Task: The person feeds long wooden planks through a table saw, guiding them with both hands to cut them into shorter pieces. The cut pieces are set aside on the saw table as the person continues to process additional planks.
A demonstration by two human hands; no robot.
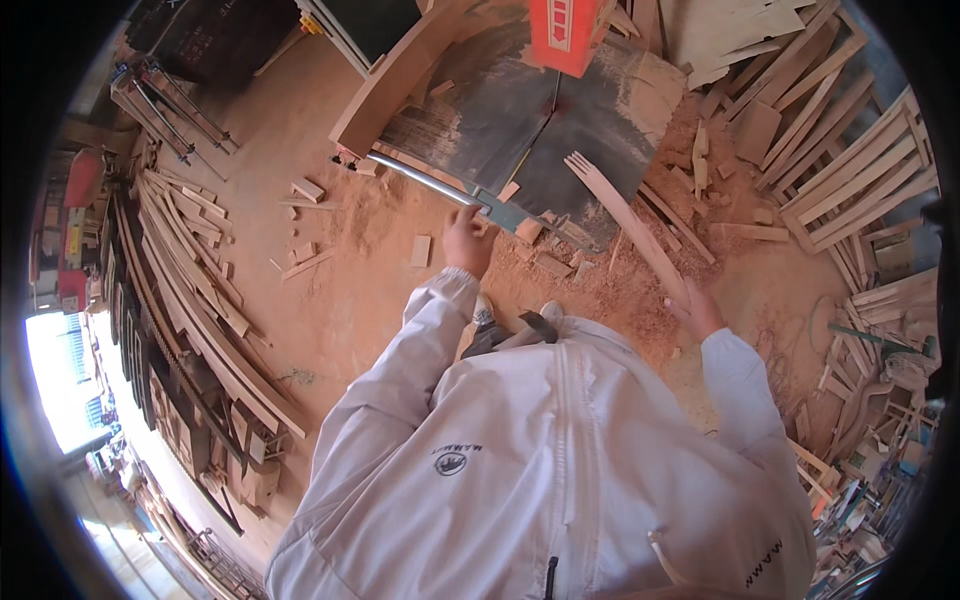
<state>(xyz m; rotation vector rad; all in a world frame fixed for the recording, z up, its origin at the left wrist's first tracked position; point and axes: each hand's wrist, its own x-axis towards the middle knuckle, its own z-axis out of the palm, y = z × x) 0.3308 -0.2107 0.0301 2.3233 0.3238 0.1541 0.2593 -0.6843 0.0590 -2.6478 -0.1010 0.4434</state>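
In my right hand (697, 308) is the near end of a long, slightly curved wooden piece (632, 220). Its far end, cut into narrow prongs, reaches over a dark saw table (480, 120). My left hand (470, 243) is at the table's near edge, its fingers closed around the end of a metal rail (425, 176). A red guard (565, 35) hangs above the table, with a thin slot running toward me from beneath it. A small wood offcut (510, 190) lies on the tabletop beside that slot.
Sawdust and scattered offcuts (421, 250) cover the floor around the table. Long curved boards (200, 275) are stacked at the left. Wooden slats (860, 185) and frames crowd the right side. Metal clamps (165, 110) stand at the far left.
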